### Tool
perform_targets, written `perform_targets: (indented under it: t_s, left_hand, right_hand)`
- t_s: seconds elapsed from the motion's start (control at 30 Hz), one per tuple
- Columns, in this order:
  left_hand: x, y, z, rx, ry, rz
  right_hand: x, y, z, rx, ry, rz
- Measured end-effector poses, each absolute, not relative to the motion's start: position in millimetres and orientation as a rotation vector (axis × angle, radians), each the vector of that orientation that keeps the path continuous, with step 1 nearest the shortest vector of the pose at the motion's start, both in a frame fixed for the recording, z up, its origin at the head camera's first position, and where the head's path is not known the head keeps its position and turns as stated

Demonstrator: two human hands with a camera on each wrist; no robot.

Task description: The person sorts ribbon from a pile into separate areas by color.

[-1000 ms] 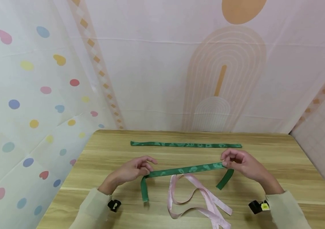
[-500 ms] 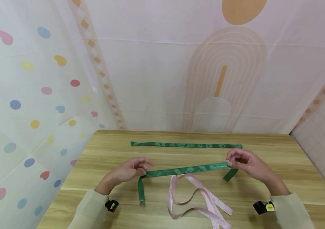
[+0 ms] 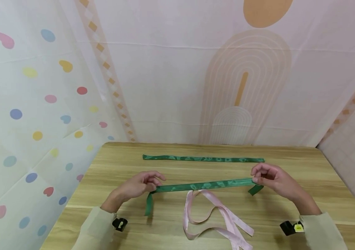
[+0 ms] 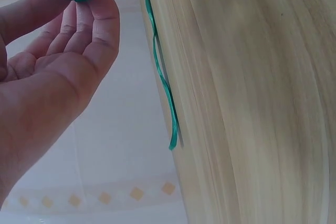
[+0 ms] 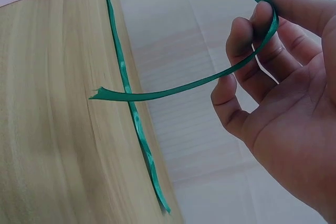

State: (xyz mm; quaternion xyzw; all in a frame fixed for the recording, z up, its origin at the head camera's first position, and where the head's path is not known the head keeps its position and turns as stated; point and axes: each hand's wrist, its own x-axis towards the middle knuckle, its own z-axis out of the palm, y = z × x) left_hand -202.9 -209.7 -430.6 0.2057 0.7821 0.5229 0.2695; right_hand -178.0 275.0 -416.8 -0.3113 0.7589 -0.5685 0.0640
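Note:
A green satin ribbon is stretched nearly straight between both hands, above the table. My left hand pinches it near one end between thumb and fingertips, and a short tail hangs below. At the other side my right hand pinches it the same way; the right wrist view shows that loose tail curving away past the fingers. A second green ribbon lies straight along the back of the table. A pink ribbon lies in loose loops in front, partly below the held ribbon.
The wood-grain table meets a patterned cloth backdrop at its back edge. Another cloth with coloured dots hangs at the left. Black wrist cameras sit at both cuffs.
My hands have moved apart, the left leftward and the right rightward. The ribbon span between them is longer, and both loose tails are shorter.

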Motion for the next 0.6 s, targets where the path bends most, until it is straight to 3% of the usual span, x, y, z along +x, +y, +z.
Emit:
perform_targets:
  t_s: [0.6]
  left_hand:
    - [-204.8,-225.8,-432.0,0.464,2.098,1.495]
  right_hand:
    - [-173.1,293.2,-419.5,-0.899,2.318,-1.718]
